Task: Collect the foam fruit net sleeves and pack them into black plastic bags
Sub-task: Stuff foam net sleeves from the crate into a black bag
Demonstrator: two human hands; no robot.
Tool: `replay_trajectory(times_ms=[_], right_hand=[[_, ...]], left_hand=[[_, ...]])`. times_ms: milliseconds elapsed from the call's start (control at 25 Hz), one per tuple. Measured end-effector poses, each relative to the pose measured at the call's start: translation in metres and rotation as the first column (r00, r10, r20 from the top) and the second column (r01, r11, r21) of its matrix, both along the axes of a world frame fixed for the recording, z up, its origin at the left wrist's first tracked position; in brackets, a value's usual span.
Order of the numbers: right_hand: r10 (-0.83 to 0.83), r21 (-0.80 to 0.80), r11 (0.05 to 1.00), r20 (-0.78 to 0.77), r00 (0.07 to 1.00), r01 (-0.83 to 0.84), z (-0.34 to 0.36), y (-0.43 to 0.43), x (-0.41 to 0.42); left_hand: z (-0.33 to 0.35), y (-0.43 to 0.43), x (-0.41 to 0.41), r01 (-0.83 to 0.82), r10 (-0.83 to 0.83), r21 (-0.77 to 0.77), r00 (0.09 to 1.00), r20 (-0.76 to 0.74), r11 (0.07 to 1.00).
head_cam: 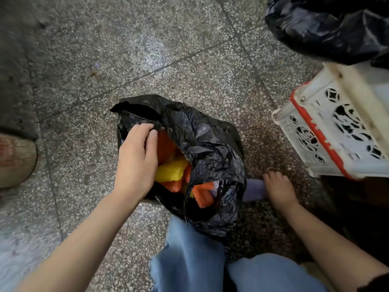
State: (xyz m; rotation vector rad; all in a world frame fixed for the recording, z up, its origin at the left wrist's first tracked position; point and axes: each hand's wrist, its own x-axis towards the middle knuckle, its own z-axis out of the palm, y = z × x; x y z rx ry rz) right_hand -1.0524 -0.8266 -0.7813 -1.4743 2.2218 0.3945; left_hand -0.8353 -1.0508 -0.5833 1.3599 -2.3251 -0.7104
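Our left hand (136, 159) pinches the black bag (210, 144) rim. Our right hand (277, 187) grips a purple foam sleeve (253, 189) by its end on the floor (189, 60), just beside the bag.

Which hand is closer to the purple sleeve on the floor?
Right. The right hand sits right against the end of the purple sleeve. The left hand is away on the far side of the bag, gripping its rim.

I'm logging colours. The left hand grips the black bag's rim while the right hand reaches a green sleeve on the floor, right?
Only the colour is wrong: the head view shows a purple sleeve at the right hand. The left hand does grip the black bag by its rim.
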Motion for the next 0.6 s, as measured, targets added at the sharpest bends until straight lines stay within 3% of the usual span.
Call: replay_trajectory(times_ms=[80,160,320,400,480,520,600], right_hand=[[-0.08,0.052,0.996,0.046,0.996,0.078,0.013,-0.004,0.0],[-0.182,0.043,0.982,-0.019,0.983,0.183,0.028,-0.013,-0.005],[-0.423,-0.227,0.861,0.182,0.888,0.456,0.095,-0.045,-0.006],[-0.48,-0.4,0.727,0.286,0.829,0.558,0.142,-0.061,0.0],[-0.421,-0.544,0.576,0.443,0.792,0.61,0.198,-0.075,0.014],[-0.329,-0.583,0.559,0.497,0.803,0.59,0.221,-0.082,0.024],[-0.13,-0.595,0.664,0.506,0.853,0.454,0.255,-0.098,0.049]], left_hand=[[0.003,0.005,0.005,0.008,-0.008,-0.022,1.0,-0.002,1.0],[0.006,0.012,0.01,-0.002,0.002,-0.041,1.0,-0.013,0.999],[0.017,0.026,0.018,-0.093,0.092,-0.024,0.994,-0.052,0.995],[0.025,0.033,0.021,-0.153,0.153,0.006,0.985,-0.08,0.988],[0.034,0.037,0.025,-0.202,0.204,0.03,0.973,-0.111,0.979],[0.038,0.037,0.027,-0.226,0.23,0.04,0.965,-0.128,0.973],[0.045,0.037,0.03,-0.275,0.283,0.069,0.947,-0.154,0.959]])
